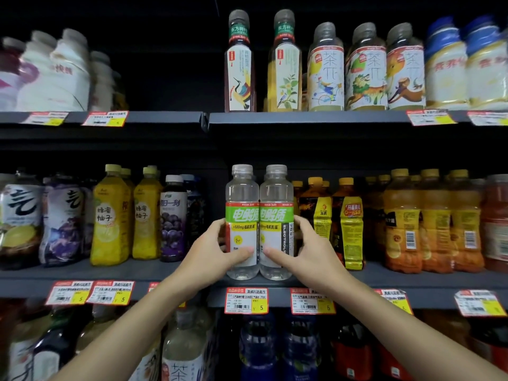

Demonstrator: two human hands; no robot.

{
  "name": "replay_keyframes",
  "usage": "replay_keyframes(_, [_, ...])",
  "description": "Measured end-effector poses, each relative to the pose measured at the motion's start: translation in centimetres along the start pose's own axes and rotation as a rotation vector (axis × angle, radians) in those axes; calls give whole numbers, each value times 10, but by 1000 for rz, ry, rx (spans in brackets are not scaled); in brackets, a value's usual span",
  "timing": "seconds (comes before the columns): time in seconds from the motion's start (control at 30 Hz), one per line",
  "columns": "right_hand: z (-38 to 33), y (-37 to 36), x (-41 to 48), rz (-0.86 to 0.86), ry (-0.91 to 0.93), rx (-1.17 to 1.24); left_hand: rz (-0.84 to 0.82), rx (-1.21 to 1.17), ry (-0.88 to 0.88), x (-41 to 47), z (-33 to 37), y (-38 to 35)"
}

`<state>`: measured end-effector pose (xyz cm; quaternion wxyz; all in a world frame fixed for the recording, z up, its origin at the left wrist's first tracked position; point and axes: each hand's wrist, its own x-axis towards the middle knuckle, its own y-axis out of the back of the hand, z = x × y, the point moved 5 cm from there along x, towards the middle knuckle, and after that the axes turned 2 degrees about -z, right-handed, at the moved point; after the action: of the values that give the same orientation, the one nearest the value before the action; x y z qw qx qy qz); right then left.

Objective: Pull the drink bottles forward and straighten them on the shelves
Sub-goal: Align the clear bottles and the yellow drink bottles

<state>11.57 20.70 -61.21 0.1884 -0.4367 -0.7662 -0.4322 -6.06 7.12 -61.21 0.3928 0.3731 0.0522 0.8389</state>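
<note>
The left hand (210,250) curls round the left clear bottle (242,188). Its thumb lies across the white lower label and its fingers (218,225) wrap the bottle's 9 o'clock side. The right hand (312,250) grips the right clear bottle (276,188) the same way, thumb on the front and fingers (301,222) round the 3 o'clock side.

Both green-labelled bottles stand upright and touching at the front edge of the middle shelf (412,280). The two thumb tips nearly meet at their seam. A price tag (246,300) hangs at 6 o'clock below them.

At 3 o'clock, just beside the right fingers, stand dark bottles with yellow labels (349,215), then orange bottles (402,224). At 9 o'clock, beyond a gap, are a purple grape bottle (173,215) and yellow bottles (112,215). At 12 o'clock the upper shelf (302,118) carries tea bottles (240,64).
</note>
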Motion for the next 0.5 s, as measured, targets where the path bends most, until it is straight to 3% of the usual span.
replay_keyframes(0.1, [-1, -1, -4, 75, -2, -81, 77, 132, -29, -6, 1, -4])
replay_keyframes(0.27, [-1, 1, -6, 99, -9, -72, 183, 93, -26, -10, -4, -7])
replay_keyframes(0.5, [-2, 2, -10, 116, 43, -41, 164, 66, -62, -14, -5, -3])
